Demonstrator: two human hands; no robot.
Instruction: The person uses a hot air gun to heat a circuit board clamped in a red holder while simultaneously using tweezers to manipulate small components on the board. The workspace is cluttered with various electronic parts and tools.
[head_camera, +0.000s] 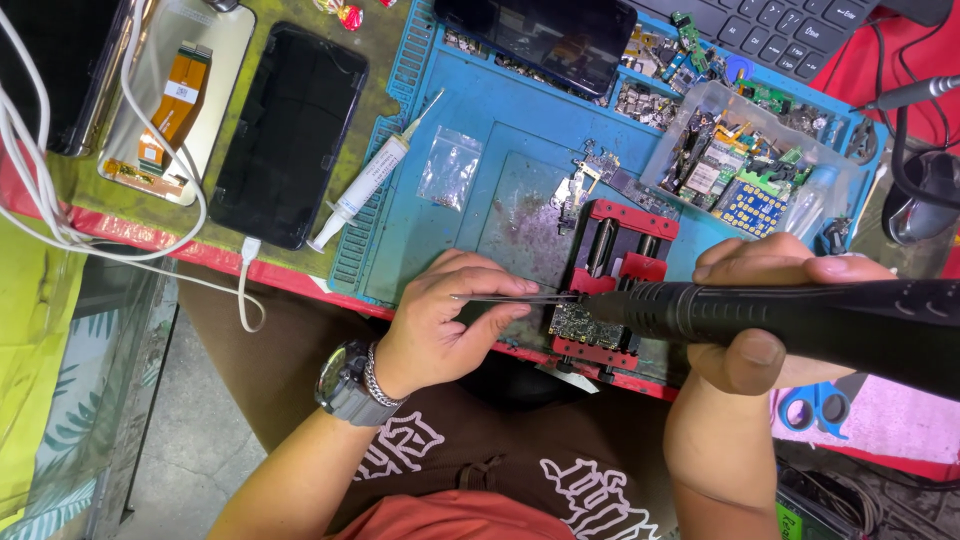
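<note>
Blue work mat (450, 235) covers the bench, its far edge lined with small compartments of parts. Black phone (288, 135) lies face down left of the mat, off it. Clear plastic tray (745, 165) of loose boards sits at the mat's far right. Right hand (770, 310) closed around a thick black heat tool (800, 318), nozzle pointing left, tip just over the circuit board (583, 325). Left hand (450, 325), watch on wrist, pinches thin tweezers (515, 297), tips reaching the same board. Board sits clamped in a red holder (620, 270) at the mat's near edge. White syringe (370, 180) lies on the mat's left rim.
</note>
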